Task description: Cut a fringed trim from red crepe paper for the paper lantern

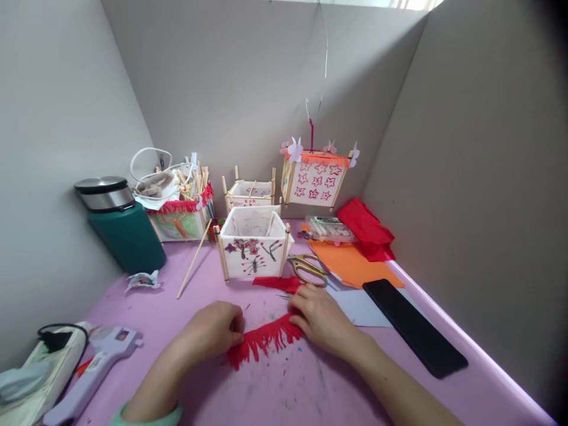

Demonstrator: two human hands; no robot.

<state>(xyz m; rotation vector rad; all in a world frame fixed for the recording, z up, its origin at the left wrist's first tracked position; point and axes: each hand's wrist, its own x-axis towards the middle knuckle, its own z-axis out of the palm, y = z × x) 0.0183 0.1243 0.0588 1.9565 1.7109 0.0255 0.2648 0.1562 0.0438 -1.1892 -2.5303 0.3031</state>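
A red fringed paper strip [267,338] lies on the purple tabletop, its cut fringe hanging toward me. My left hand [216,326] is closed, thumb and fingers pinching the strip's left end. At the other end my right hand [323,315] grips the strip between thumb and curled fingers. Just beyond it lies another piece of red paper [275,284], partly hidden by the right hand. Behind that stands a white box lantern [252,258] with wooden corner sticks and drawn blossoms. Gold-handled scissors [310,271] rest right of the box, their blades partly covered.
A hot glue gun [95,367] and power strip [42,378] lie at left, near a green bottle [126,231]. A wooden stick [194,260] is behind my left hand. A black phone [412,325] and orange paper [359,264] lie right. A finished lantern [315,180] hangs behind.
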